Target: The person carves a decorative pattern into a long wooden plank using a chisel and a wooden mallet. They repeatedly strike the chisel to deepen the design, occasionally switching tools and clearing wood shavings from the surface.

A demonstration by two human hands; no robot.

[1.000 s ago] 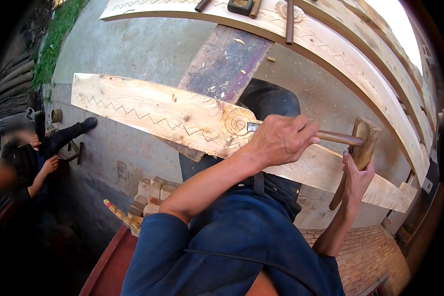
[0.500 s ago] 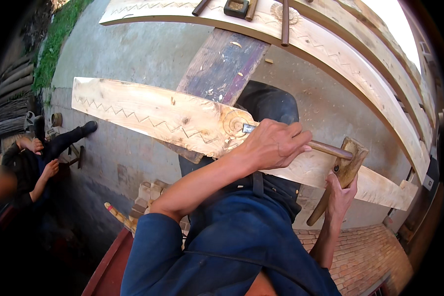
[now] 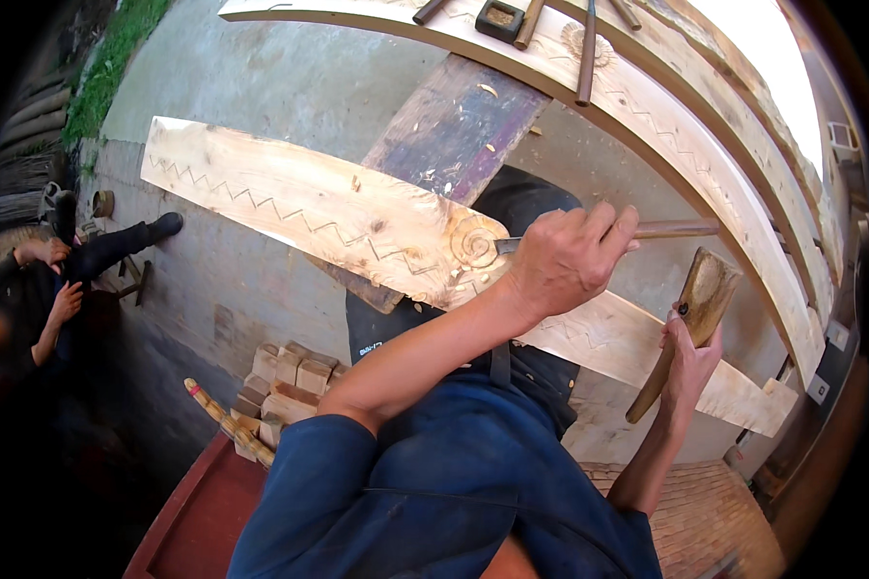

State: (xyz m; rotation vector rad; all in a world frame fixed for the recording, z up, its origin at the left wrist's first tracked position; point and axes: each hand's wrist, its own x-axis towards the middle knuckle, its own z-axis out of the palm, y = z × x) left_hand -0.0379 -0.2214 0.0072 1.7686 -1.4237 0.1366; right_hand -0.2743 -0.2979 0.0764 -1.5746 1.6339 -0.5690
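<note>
Head view: our pale board (image 3: 280, 198) lay across the scuffed counter (image 3: 444, 130), chips (image 3: 490, 91) everywhere.
Left hand (image 3: 572, 259): we had our fingers (image 3: 624, 230) wrapped round a chisel (image 3: 681, 229), blade (image 3: 508, 246) right by the carved spiral (image 3: 473, 239).
Right hand (image 3: 691, 362): ours gripped a wooden mallet (image 3: 713, 288), head near the chisel's handle end, gap showing.

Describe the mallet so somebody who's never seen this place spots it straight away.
Find the long pale board crossing in front of the blue shirt, and follow it rightward to the person's right hand. That hand grips the mallet by its handle. Unlike the slim, straight chisel in the left hand, it has a thick, blocky wooden head.
</note>
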